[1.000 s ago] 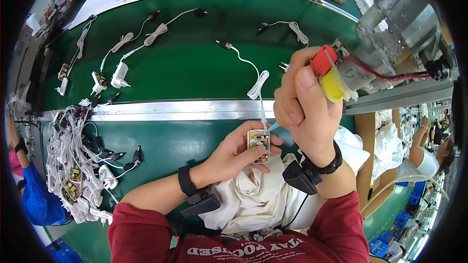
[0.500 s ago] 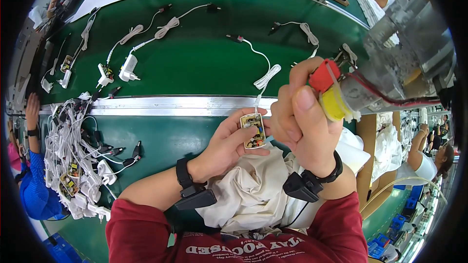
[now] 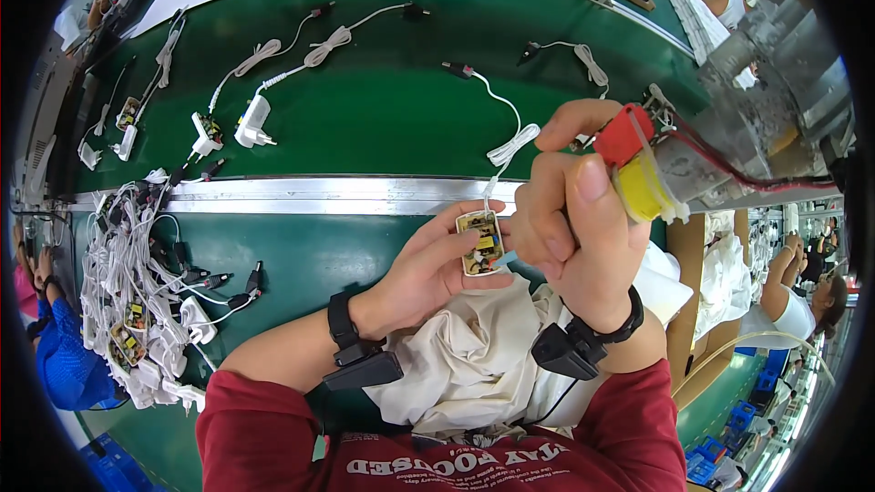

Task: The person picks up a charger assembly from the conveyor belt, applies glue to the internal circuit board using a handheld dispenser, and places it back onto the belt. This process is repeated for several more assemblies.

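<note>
My left hand [image 3: 436, 260] is closed around an open white power adapter housing [image 3: 481, 255], with its circuit board facing up and the thumb on the board. From its far end a white cable [image 3: 512, 148] runs onto the green belt to a black plug. My right hand [image 3: 588, 237], fingers curled, is beside it on a bulky clear-bodied tool [image 3: 729, 118]. Near the fingers, this tool has a red part and a yellow part; red and black wires run along it. A light blue tip [image 3: 506, 258] below the fist meets the housing's edge; its connection to the tool is hidden.
A pile of white adapters and cables [image 3: 137, 301] lies left of my arm. Several adapters, including a white one [image 3: 253, 123], lie on the green belt [image 3: 365, 118] beyond the metal rail [image 3: 365, 196]. White cloth [image 3: 474, 346] lies before me; a cardboard box [image 3: 688, 310] stands right. Other people are nearby.
The cables and adapters on the belt have shifted right. My right hand and the tool have moved slightly right, exposing the light blue tip. At left, a co-worker's hand has moved down.
</note>
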